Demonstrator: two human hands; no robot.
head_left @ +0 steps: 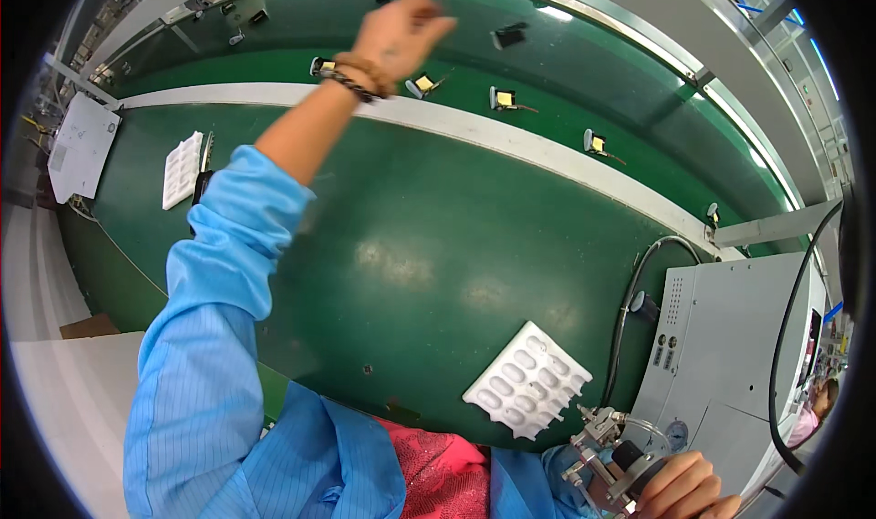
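The left hand (pixel 399 35) is stretched far over the green conveyor belt (pixel 429 236), its grip unclear, while the right hand (pixel 686 490) is closed on a small metal clamp fixture (pixel 607 455).

Small yellow-topped component (pixel 424 83) on far green belt, wire lead trailing right, just beside raised wrist.

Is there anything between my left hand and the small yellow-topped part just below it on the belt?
Nothing visible stands between them. The left hand is stretched out over the far green belt, and the nearest yellow-topped part lies just on the near side of it in the open. The other parts lie farther along, apart.
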